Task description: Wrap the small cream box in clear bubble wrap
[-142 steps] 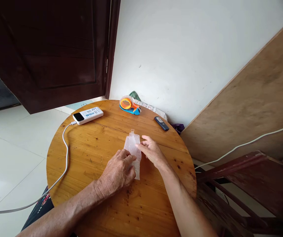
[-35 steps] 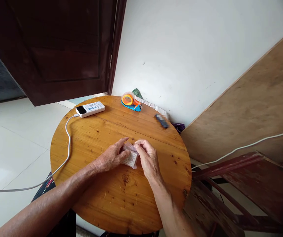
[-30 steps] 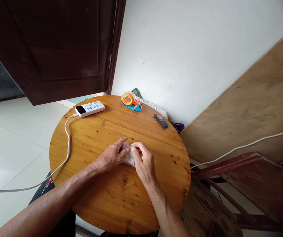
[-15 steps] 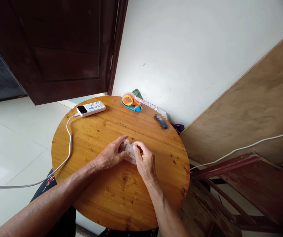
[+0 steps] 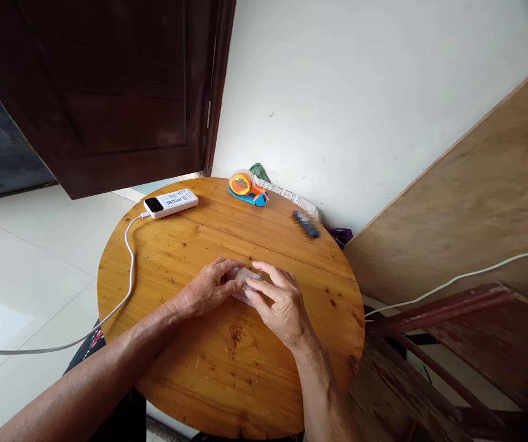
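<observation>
At the far left, a dark door (image 5: 121, 80) is seen above a tiled floor (image 5: 24, 270). A round wooden table (image 5: 199, 380) is set near the white wall (image 5: 319, 92). A white cable (image 5: 131, 264) is trailed over the table's left edge and is plugged into the left end of a white device (image 5: 170, 204), which is laid flat at the far left of the tabletop. Nearer, the left hand (image 5: 211, 284) is closed round the left part of a small clear-wrapped packet (image 5: 248, 276), with the thumb kept along its near side and the fingers at its far side. The packet is placed on the middle of the table, between the hands, and is partly hidden by them. Beyond it, a tape dispenser (image 5: 248, 188) in orange and blue is stood near the far edge. The right hand (image 5: 282, 301) is held half open at the packet's right end, its fingers curved and parted; whether the packet is pinched by it cannot be told. Farther right, a dark, blurred object (image 5: 306, 224) is laid near the edge. At the right, a brown board (image 5: 476, 184) is leaned against the wall.
</observation>
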The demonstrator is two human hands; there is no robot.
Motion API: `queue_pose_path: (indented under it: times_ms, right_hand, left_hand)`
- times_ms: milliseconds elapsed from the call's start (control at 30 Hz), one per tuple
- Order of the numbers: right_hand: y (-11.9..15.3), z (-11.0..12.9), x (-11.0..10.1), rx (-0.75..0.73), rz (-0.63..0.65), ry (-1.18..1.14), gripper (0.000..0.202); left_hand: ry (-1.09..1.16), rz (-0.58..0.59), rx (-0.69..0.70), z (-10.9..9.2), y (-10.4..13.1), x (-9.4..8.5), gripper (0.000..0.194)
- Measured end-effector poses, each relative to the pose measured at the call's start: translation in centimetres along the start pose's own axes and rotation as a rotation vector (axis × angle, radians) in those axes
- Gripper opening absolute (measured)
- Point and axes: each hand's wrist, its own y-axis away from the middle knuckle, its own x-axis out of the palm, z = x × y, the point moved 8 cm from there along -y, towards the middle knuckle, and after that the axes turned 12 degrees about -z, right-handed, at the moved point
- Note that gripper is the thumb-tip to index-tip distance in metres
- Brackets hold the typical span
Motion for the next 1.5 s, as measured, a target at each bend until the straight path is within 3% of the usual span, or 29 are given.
queue_pose_path:
  times_ms: [267,500,633,767,1033,1300,1500]
  right_hand:
    - [0.1,0.5,0.1,-0.064,-0.017,0.000,0.016]
    - [-0.1,0.7,0.1,-0.063,-0.005,-0.013,0.016]
    - [-0.1,0.6,0.2,-0.052,0.002,-0.009,0.016]
    - [-0.1,0.3,0.2,-0.021,0.002,-0.043,0.016]
    - [-0.1,-1.3,-0.8,0.137,-0.082,-0.172,0.014]
    - [0.0,-0.5,0.0,0.027,-0.024,-0.087,0.020]
    - [-0.1,-0.7,-0.2,0.073,-0.061,-0.124,0.017]
  left_hand:
    - [0.034,0.007,0.039,-1.2,0.3,-0.6,0.039]
    - [-0.086,-0.091,0.089,-0.8,0.2,-0.6,0.035]
    - [-0.175,-0.185,0.218,-1.7,0.5,-1.1,0.036]
    - [-0.203,-0.179,0.398,-3.2,1.1,-0.9,0.024]
    - [-0.304,-0.217,0.546,-3.6,1.5,-0.7,0.016]
    - [-0.343,-0.204,0.493,-3.2,1.2,-0.4,0.017]
    - [-0.158,-0.165,0.361,-2.8,0.9,-0.6,0.018]
